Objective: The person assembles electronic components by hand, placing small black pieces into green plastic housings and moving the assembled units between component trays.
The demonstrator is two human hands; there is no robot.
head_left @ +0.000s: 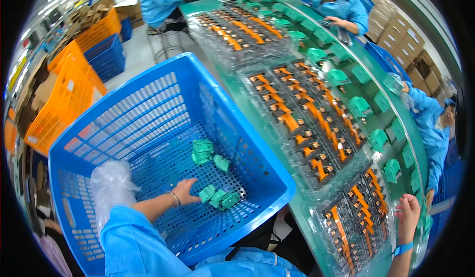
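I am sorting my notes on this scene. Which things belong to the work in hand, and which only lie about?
In use:
left hand
green parts
blue crate
right hand
tray

Lying about:
plastic bag
orange crates
cardboard boxes

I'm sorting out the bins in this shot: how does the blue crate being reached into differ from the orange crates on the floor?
The blue crate sits beside the green table, tilted toward the person; the orange crates stand farther left on the floor. The blue crate holds a few loose green parts and a clear bag, with the left hand inside; the orange crates' contents look like cardboard. Both are slotted plastic with perforated walls.
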